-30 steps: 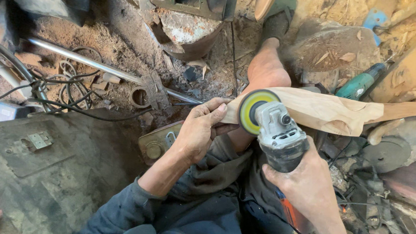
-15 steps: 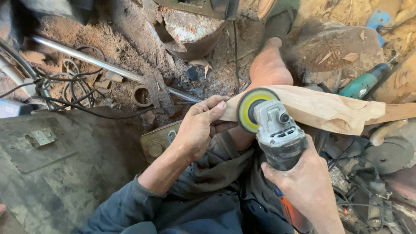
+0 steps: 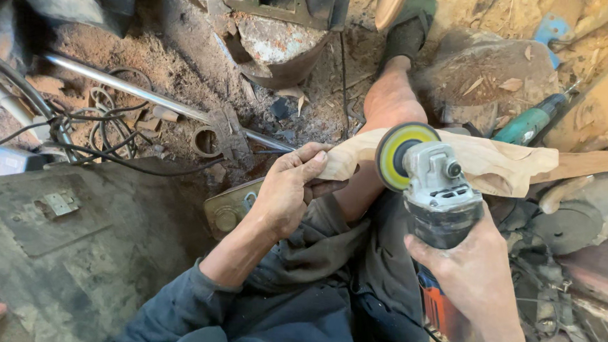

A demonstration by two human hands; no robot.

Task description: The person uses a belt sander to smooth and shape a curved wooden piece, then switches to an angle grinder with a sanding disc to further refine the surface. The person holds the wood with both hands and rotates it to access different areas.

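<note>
Head view: just beyond the left hand's (image 3: 290,194) fingers (image 3: 311,157) a small round metal cup (image 3: 206,141) lies on its side on the floor (image 3: 183,102); what it holds cannot be told. Those fingers are curled shut around the near, left end of a pale carved wooden piece (image 3: 498,164), which lies across the person's bare leg (image 3: 389,102) and runs off to the right. The right hand (image 3: 475,270) is wrapped tight around the body of a grey angle grinder (image 3: 434,192), its yellow-rimmed disc (image 3: 398,152) touching the wood just right of the left fingers. Farther out from the fingers the floor is dirt strewn with sawdust and wood chips, with a steel pipe (image 3: 148,95), black cables (image 3: 105,136) and a teal power tool (image 3: 532,120). Compared with a moment ago, both grips and the disc's place on the wood look unchanged; the view has merely shifted slightly.
</note>
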